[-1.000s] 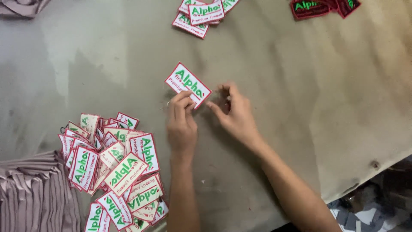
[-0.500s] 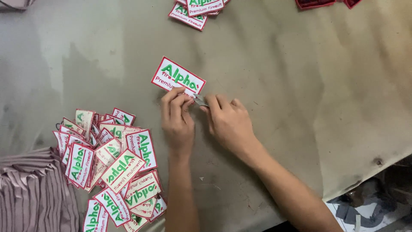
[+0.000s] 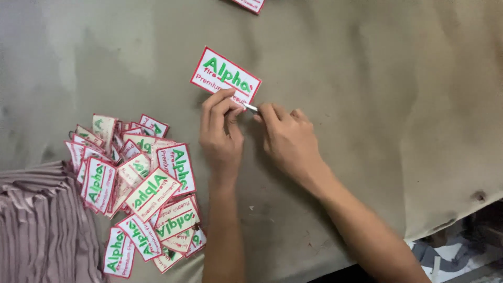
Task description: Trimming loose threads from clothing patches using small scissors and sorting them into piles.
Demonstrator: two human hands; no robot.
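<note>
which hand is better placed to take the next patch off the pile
Left, probably. The left hand pins the single patch and lies nearer the pile, on its own side of the table. The right hand pinches a small metal tool at the patch's edge and would have to cross over.

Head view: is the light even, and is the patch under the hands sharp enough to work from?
Head view: light uneven, table mottled with darker top corners; patch sharp; left hand and right hand crisp, soft shadows beneath; no glare.
</note>
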